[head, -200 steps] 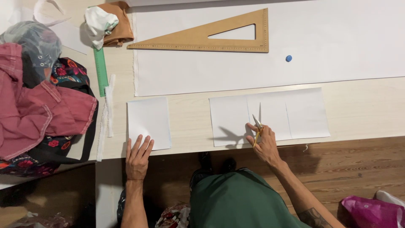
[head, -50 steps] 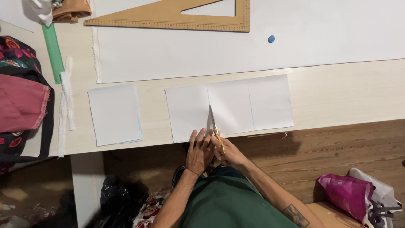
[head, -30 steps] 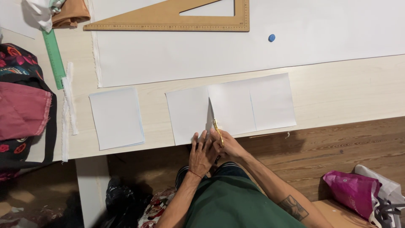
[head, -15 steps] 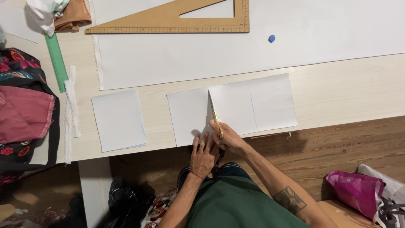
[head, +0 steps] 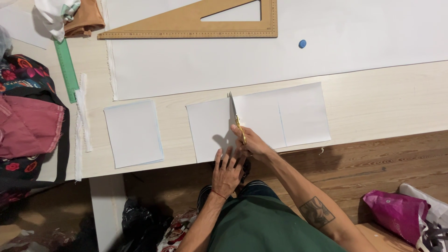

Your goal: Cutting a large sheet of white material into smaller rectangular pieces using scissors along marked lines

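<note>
Here the right hand (head: 252,142) is gripping a pair of gold-handled scissors (head: 235,116), fingers clenched through the loops, and the blades are lying across a white strip of fabric or paper (head: 259,121) at the near edge of the pale wooden surface (head: 373,102). The left hand (head: 227,170) is lying flat and released, fingertips pressing the strip's near edge at about 7 o'clock from the scissors.

Handling, as a judgement: the strip is looking thin, light and limp, likely to slide or buckle under the blades; it is best held flat just beside the cut line, as the left hand is doing now.

Orientation: the strip's long axis is running 9 to 3 o'clock, tilting slightly up toward 3. The scissors are pointing to 12 o'clock, tips almost reaching the far edge, crossing the strip's short way.

A separate white rectangle (head: 134,133) is lying at 9 o'clock, well apart. A wooden set square (head: 186,23) is resting at 12 o'clock on a large white sheet (head: 280,56).
</note>
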